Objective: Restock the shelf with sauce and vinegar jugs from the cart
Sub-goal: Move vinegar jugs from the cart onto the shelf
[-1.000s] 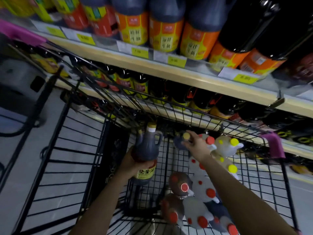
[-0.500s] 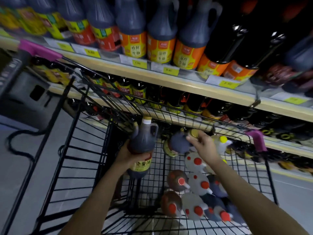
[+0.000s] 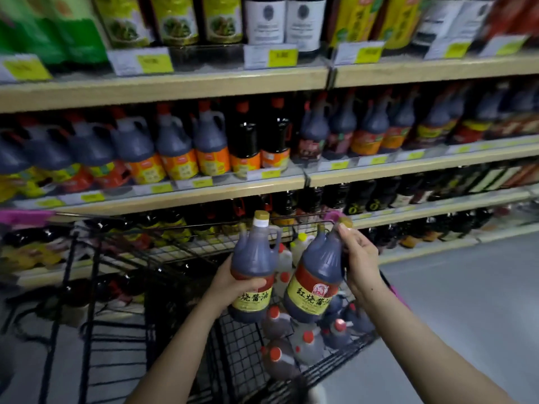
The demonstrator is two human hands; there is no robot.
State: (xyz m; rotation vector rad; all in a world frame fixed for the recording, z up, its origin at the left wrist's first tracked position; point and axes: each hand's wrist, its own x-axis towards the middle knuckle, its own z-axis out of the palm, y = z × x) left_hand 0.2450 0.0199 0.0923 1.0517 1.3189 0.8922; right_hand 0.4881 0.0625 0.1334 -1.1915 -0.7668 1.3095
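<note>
Two sauce jugs were held up above the cart, in front of the shelf.

One dark jug (image 3: 253,269) with a yellow label and a gold cap was gripped round its belly by the left hand (image 3: 233,282), fingers curled over the label's top edge; it was held upright. A second jug (image 3: 316,275) of the same kind was tilted to the left and was held at its neck and handle side by the right hand (image 3: 360,258), thumb near the cap. Both jugs were raised just beside each other over the black wire cart (image 3: 344,355), in which more jugs with red caps (image 3: 303,342) were lying. Behind them, rows of dark bottles were lined up on the shelf (image 3: 186,191).
</note>
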